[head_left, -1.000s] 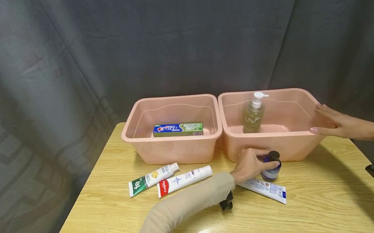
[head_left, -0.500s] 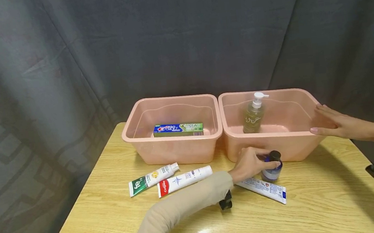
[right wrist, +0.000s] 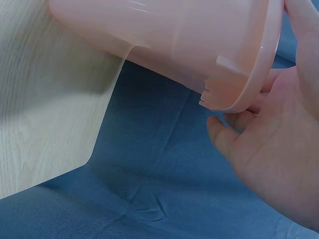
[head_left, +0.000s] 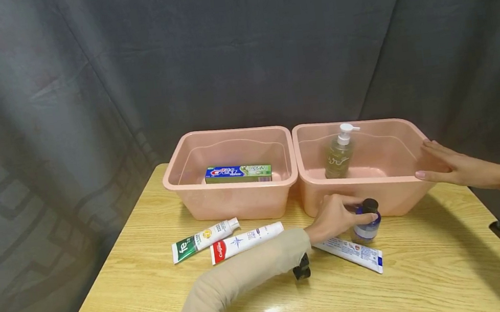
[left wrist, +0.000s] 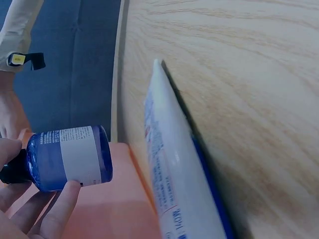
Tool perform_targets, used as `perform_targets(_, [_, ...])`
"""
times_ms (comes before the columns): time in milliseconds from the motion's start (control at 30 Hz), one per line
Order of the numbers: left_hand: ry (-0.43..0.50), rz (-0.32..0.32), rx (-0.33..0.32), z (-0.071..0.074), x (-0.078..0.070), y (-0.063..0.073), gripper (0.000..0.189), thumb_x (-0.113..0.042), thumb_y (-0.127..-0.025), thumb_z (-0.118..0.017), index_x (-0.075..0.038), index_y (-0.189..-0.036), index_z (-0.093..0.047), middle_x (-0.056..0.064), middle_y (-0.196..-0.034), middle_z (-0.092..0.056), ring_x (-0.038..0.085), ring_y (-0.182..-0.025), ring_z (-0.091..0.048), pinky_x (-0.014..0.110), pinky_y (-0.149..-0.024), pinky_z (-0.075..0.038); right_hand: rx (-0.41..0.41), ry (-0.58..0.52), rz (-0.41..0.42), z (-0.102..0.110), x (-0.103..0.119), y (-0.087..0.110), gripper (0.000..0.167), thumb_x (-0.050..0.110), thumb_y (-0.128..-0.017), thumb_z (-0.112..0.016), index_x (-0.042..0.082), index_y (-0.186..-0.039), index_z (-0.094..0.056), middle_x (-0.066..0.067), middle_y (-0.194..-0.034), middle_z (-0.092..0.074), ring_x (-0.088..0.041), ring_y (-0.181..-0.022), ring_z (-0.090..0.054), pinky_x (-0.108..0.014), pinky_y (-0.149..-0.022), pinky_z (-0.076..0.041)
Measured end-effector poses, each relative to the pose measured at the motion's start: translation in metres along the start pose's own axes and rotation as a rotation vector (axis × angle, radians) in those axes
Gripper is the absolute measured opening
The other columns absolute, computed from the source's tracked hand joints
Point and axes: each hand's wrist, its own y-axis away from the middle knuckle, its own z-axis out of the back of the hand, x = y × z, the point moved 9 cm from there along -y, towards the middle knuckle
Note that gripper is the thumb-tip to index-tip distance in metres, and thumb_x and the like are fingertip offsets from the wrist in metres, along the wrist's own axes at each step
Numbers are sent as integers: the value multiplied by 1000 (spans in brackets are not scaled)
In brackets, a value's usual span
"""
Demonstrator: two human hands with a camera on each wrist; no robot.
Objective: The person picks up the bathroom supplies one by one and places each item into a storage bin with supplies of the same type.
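My left hand (head_left: 333, 218) grips a small blue bottle (head_left: 367, 230) with a black cap, in front of the right pink bin (head_left: 375, 196). In the left wrist view the bottle (left wrist: 70, 157) is held around its cap and upper side, its base apart from the table. Below that hand lies a white toothpaste tube (head_left: 356, 254), its left end hidden by the wrist. On the right bin's right rim rests my right hand (head_left: 461, 165), fingers extended and thumb at the front corner. That bin holds a pump bottle (head_left: 338, 159) with a white pump, standing slightly tilted.
The left pink bin (head_left: 236, 198) contains a blue and green toothpaste box (head_left: 238, 174). In front of it lie a green and white tube (head_left: 206, 238) and a red and white Colgate tube (head_left: 247, 242). A grey curtain (head_left: 238, 49) hangs behind the wooden table (head_left: 144, 286).
The blue bottle and my left hand have shifted slightly right and up. My right hand stays put on the bin.
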Motion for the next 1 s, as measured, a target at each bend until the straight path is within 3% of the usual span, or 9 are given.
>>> perform_targets(233, [32, -3, 6, 5, -7, 1, 48, -34, -78, -86, -12, -118, -74, -4, -101, -75, -15, -65, -58, 13, -55, -49, 3, -8, 0, -1, -1, 0, 95, 30, -98, -59, 6, -156, 12, -21, -157, 29, -48, -139, 30, -82, -93, 8])
perform_targets(400, [79, -2, 15, 6, -11, 2, 48, -33, -78, -86, -11, -119, -73, -3, -106, -74, -11, -79, -62, 10, -65, -49, -2, 3, -3, -1, -2, 0, 96, 32, -98, -59, 8, -156, 12, -18, -157, 30, -45, -139, 31, -82, -93, 8])
perform_targets(533, [118, 13, 23, 9, -15, 1, 51, -32, -79, -85, -9, -122, -71, -1, -112, -72, -8, -71, -62, 12, -50, -44, -6, 10, -2, 0, -2, -1, 96, 33, -97, -59, 9, -157, 12, -16, -158, 30, -46, -139, 31, -83, -93, 7])
perform_targets(633, [123, 20, 18, 11, -17, 0, 51, -33, -79, -85, -9, -122, -71, -1, -114, -71, -7, -72, -62, 15, -46, -43, -11, 13, -1, 0, -1, -1, 96, 33, -97, -59, 11, -157, 12, -16, -158, 29, -46, -139, 30, -83, -92, 6])
perform_targets(767, [134, -13, 13, 14, -21, 0, 48, -31, -79, -85, -10, -120, -72, -1, -114, -71, -5, -93, -62, 11, -66, -50, -15, 12, 5, 1, 0, 0, 96, 33, -96, -60, 12, -157, 12, -15, -158, 29, -46, -139, 30, -83, -92, 6])
perform_targets(900, [215, -54, 25, 16, -27, -2, 43, -24, -80, -85, -11, -119, -73, -2, -110, -73, -6, -92, -63, 11, -74, -51, -12, 8, 5, 0, 0, 0, 96, 33, -96, -60, 12, -157, 12, -15, -158, 30, -47, -139, 29, -83, -92, 6])
perform_targets(1000, [295, -72, 42, 18, -31, -3, 40, -18, -81, -84, -11, -119, -73, -3, -106, -74, -7, -84, -65, 14, -74, -53, -11, 7, 2, 0, 0, 0, 96, 33, -97, -59, 12, -157, 13, -15, -158, 30, -48, -139, 29, -84, -92, 6])
